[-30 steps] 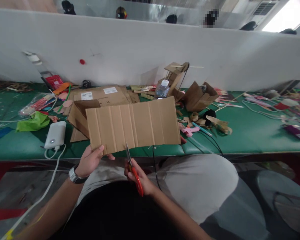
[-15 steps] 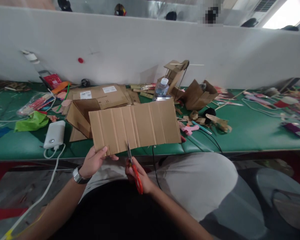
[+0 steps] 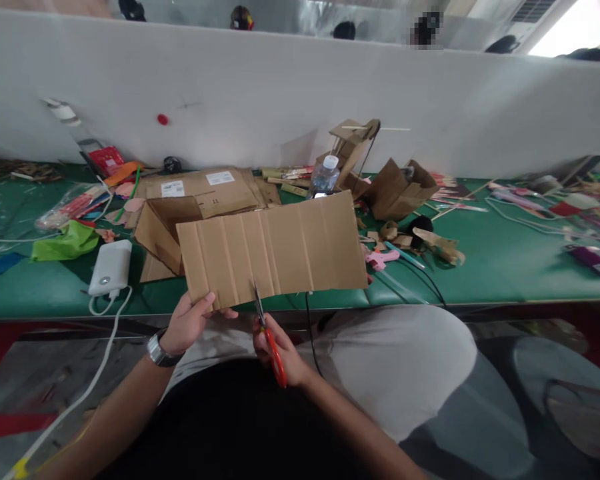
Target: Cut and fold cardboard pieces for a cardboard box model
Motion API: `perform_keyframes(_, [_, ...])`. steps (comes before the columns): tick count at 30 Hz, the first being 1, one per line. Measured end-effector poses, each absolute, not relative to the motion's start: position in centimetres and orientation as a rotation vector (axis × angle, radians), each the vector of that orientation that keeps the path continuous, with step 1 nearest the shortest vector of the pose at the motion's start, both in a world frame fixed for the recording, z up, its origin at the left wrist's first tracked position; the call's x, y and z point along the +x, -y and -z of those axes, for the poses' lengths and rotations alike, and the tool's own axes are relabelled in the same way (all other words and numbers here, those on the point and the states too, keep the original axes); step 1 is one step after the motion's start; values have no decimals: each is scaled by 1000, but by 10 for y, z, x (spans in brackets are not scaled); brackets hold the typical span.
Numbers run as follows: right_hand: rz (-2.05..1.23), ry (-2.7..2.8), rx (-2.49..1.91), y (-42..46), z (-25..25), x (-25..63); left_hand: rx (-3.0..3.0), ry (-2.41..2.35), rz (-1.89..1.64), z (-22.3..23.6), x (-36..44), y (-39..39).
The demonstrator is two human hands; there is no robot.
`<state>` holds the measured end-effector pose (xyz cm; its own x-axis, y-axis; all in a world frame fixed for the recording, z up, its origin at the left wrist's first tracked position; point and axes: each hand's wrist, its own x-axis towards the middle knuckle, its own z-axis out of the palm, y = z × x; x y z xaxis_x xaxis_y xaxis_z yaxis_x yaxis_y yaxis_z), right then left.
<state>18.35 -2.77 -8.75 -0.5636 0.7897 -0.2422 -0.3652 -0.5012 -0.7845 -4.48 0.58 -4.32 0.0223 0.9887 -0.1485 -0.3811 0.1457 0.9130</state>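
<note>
Your left hand grips the cardboard sheet | your right hand holds the scissors, blades at its lower edge

craft workshop, its green bench scrap-strewn.

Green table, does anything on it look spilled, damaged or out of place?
Nothing looks spilled. The oddest bit is a torn-looking, curled brown scrap on the table, right of the pink tool, amid general clutter. A crumpled green sheet left of the white power bank also looks carelessly dropped.
</note>
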Motion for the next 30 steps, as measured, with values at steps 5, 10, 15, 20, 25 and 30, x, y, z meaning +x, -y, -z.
perform_keyframes(5, [-2120,894,-769,28,91,183,806,-989,-1254,37,-43,-6])
perform_keyframes(10, [-2116,905,-775,28,90,183,794,-997,-1270,41,-44,-6])
perform_keyframes(15, [-2118,914,-786,29,85,182,780,-980,-1285,47,-47,-7])
perform_keyframes(20, [-2087,1000,-776,29,85,183,789,-972,-1288,47,-47,-8])
perform_keyframes(25, [-2035,1069,-803,30,86,183,780,-982,-1289,45,-47,-7])
perform_keyframes(30, [-1999,1093,-838,32,86,182,800,-990,-1272,43,-47,-6])
